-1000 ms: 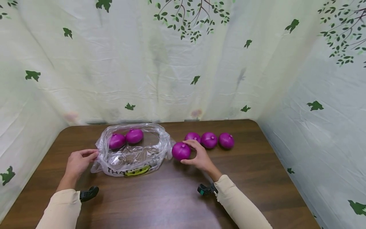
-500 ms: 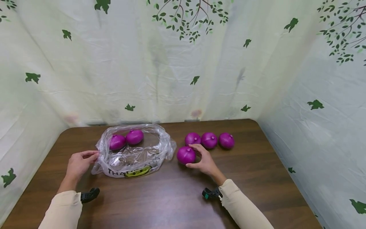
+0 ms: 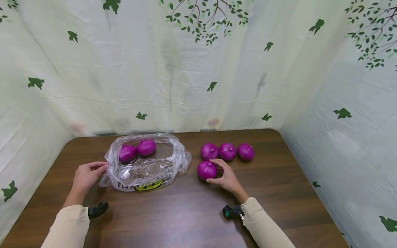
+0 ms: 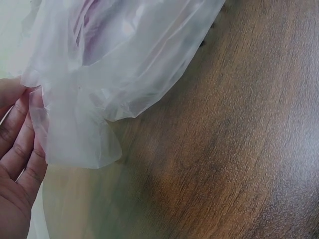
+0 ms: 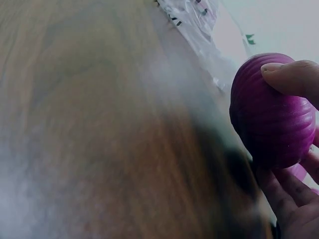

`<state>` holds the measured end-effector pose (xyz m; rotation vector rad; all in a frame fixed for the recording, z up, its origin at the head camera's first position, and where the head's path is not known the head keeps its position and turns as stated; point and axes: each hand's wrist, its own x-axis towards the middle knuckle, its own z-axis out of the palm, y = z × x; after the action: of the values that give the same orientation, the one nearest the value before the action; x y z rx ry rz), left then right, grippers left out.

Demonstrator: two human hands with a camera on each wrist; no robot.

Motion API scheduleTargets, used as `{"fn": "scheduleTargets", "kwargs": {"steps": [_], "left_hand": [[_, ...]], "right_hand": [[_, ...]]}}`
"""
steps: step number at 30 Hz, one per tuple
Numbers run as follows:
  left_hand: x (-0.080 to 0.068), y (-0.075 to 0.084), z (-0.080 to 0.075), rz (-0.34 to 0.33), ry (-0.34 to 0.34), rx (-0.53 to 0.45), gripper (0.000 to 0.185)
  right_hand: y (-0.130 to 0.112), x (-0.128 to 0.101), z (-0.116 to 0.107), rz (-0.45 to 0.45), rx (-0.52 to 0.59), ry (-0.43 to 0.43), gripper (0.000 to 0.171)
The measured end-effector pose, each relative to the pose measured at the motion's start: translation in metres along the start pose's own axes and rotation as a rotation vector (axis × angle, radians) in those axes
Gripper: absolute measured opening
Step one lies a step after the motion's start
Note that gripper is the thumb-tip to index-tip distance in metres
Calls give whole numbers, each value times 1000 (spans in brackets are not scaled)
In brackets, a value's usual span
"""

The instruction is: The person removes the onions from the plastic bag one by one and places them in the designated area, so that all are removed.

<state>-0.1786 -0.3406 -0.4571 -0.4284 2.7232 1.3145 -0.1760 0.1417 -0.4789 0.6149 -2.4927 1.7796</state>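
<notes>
A clear plastic bag [image 3: 145, 170] lies open on the brown table [image 3: 192, 217], left of centre, with two purple onions [image 3: 135, 150] inside at its far side. My left hand [image 3: 103, 167] pinches the bag's left rim; the left wrist view shows the fingers [image 4: 22, 149] against the crumpled plastic [image 4: 124, 59]. Just right of the bag, my right hand [image 3: 215, 171] grips a purple onion [image 3: 204, 169] low over the table. In the right wrist view the thumb [image 5: 291, 77] and fingers curl round that onion [image 5: 269, 119].
Three more purple onions [image 3: 227, 152] sit in a row behind my right hand. Leaf-printed curtains [image 3: 198, 69] close in the back and both sides. The table's rounded far right corner [image 3: 274, 132] lies beyond the onions.
My right hand has carried its onion a little to the right and toward me, away from the bag's rim. The left hand and the bag have stayed put.
</notes>
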Motion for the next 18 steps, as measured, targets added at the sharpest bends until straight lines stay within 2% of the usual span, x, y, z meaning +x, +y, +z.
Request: {"fn": "scheduleTargets", "kwargs": {"steps": [8, 18], "left_hand": [[-1, 1, 0, -10, 4, 8, 52], [-1, 3, 1, -38, 3, -10, 51]], "right_hand": [[3, -1, -3, 125, 85, -31, 69], [8, -3, -4, 101, 77, 12, 69]]}}
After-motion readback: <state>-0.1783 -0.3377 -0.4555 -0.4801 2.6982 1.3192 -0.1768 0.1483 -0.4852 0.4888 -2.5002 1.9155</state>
